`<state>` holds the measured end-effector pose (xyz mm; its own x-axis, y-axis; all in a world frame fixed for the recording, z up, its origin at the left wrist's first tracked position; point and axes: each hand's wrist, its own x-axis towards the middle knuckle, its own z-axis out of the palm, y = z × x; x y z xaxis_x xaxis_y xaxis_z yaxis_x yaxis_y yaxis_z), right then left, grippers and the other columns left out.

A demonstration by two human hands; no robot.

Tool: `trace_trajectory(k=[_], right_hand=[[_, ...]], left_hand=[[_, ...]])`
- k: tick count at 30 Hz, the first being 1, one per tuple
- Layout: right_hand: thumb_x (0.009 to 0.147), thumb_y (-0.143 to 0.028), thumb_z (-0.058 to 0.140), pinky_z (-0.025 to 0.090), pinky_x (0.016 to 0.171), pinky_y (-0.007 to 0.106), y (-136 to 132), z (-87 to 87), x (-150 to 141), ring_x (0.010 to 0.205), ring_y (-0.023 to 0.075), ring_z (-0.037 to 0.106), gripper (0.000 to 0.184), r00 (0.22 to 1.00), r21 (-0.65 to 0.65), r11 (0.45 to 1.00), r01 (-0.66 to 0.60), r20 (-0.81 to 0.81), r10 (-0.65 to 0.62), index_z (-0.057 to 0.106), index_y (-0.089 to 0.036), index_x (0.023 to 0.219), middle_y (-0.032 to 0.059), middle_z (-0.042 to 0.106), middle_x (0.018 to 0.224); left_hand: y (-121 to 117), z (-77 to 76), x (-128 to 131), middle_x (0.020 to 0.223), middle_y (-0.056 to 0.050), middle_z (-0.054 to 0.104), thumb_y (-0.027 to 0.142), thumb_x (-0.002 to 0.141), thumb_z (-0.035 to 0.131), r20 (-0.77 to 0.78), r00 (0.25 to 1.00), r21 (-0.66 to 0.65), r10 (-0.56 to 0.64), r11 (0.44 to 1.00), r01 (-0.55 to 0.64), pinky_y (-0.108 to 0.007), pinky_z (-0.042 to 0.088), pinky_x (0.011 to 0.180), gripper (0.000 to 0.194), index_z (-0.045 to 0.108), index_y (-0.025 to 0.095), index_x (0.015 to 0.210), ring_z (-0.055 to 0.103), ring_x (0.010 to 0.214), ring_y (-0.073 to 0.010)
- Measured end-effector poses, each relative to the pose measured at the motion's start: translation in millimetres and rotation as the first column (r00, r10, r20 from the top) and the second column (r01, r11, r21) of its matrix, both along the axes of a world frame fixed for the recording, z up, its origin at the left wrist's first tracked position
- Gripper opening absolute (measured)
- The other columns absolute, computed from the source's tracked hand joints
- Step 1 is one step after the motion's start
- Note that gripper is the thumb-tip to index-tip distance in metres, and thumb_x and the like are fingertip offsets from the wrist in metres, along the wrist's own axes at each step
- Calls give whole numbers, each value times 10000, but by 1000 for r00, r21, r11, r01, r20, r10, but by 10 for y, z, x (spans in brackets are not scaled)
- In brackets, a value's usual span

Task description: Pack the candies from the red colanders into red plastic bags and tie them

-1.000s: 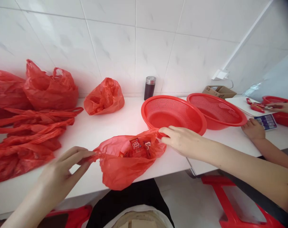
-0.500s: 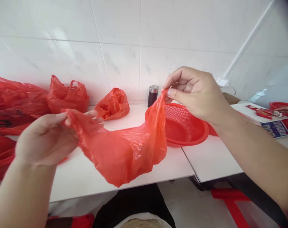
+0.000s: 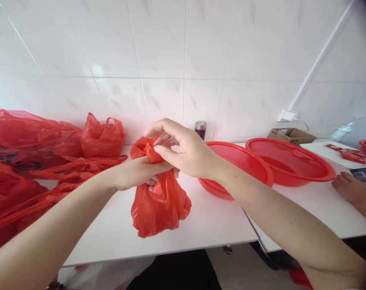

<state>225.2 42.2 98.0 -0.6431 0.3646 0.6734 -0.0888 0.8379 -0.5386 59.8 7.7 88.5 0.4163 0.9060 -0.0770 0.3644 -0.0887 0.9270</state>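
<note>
A thin red plastic bag (image 3: pixel 160 209) hangs above the white table, its neck gathered and twisted between my two hands. My left hand (image 3: pixel 143 173) is closed round the neck from below, partly covered by the other hand. Above it, my right hand (image 3: pixel 183 151) pinches the bunched top of the bag, and its fingertips are slightly blurred. The lower part of the bag hangs loose and puffed. Close to my right forearm is a red mesh basket (image 3: pixel 236 155), partly hidden by that arm.
Several full red bags (image 3: pixel 102 137) crowd the left side. A second red basket (image 3: pixel 292 161), a cardboard box (image 3: pixel 288 135) and a dark flask (image 3: pixel 200 129) stand towards the tiled wall. At far right, another person's hand (image 3: pixel 352 191) rests on the adjoining table.
My hands have come together from holding the bag stretched wide, so its top is now bunched. The view has shifted, bringing the second basket and another person's hand into sight.
</note>
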Motion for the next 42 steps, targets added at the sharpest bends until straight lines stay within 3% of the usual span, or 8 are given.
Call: trace_trajectory(k=[6, 12, 18, 23, 26, 32, 36, 42], right_hand=[[912, -191, 553, 497, 734, 291, 53, -377, 183, 801, 126, 611, 24, 982, -173, 970, 171, 112, -153, 552, -211, 926, -18, 637, 857], [944, -212, 530, 483, 850, 296, -240, -431, 262, 918, 130, 604, 79, 999, -67, 997, 40, -35, -42, 581, -227, 1001, 9, 648, 1003], [1016, -395, 368, 464, 904, 341, 15, -821, 70, 973, 156, 597, 288, 993, -539, 839, 81, -25, -112, 554, -252, 1183, 29, 633, 1042], [993, -336, 442, 408, 976, 324, 22, -988, 6, 1056, 150, 548, 241, 996, -625, 777, -72, -93, 17, 565, -270, 1190, 14, 596, 1135], [967, -330, 496, 436, 867, 294, 15, -991, 82, 915, 138, 558, 161, 993, -725, 680, -110, -51, 106, 598, -245, 1058, 3, 592, 983], [986, -384, 448, 380, 684, 261, -138, -960, 284, 734, 122, 455, 238, 988, -579, 810, 95, 154, -6, 497, -208, 832, -20, 502, 817], [993, -325, 415, 389, 705, 274, -277, -1189, 422, 752, 132, 456, 202, 971, -496, 853, 161, 233, -48, 459, -213, 831, -2, 510, 863], [979, -421, 412, 425, 698, 282, -185, -1871, 606, 735, 146, 500, 291, 938, -588, 741, 324, 303, -169, 443, -213, 778, -7, 501, 786]], left_hand=[[89, -139, -192, 469, 68, 315, 502, 925, 464, 133, 984, -170, 117, 981, -94, -230, 324, 412, 393, 547, 210, 675, 284, 395, -76], [14, -117, -205, 698, 5, 614, 354, 896, 556, 40, 991, 3, -130, 992, 130, -239, 474, 636, 252, 700, 200, 759, 557, 630, -114], [-31, -213, -129, 565, 42, 490, 120, 780, 532, -253, 967, 243, -44, 964, 107, -231, 417, 530, 182, 685, 219, 791, 471, 529, -112], [9, -497, -77, 727, 17, 560, -22, 672, 436, -232, 913, 682, 336, 725, -93, -211, 369, 520, 252, 524, 197, 762, 492, 608, -110], [3, -575, -97, 981, -43, 615, 9, 770, 464, -163, 946, 761, 280, 646, -61, -248, 471, 660, 256, 571, 194, 911, 599, 819, -151], [-137, -617, -256, 1097, -65, 715, 225, 898, 521, -324, 940, 583, 107, 805, 109, -326, 522, 822, 327, 661, 254, 1192, 666, 961, -225], [-233, -820, -618, 1012, -58, 747, 314, 919, 485, -318, 939, 377, 130, 926, 0, -312, 534, 754, 303, 724, 268, 1100, 675, 855, -232], [-245, -1459, -1237, 841, -57, 744, 516, 889, 489, -230, 922, 130, 313, 948, -289, -318, 548, 705, 380, 731, 225, 860, 670, 804, -242]])
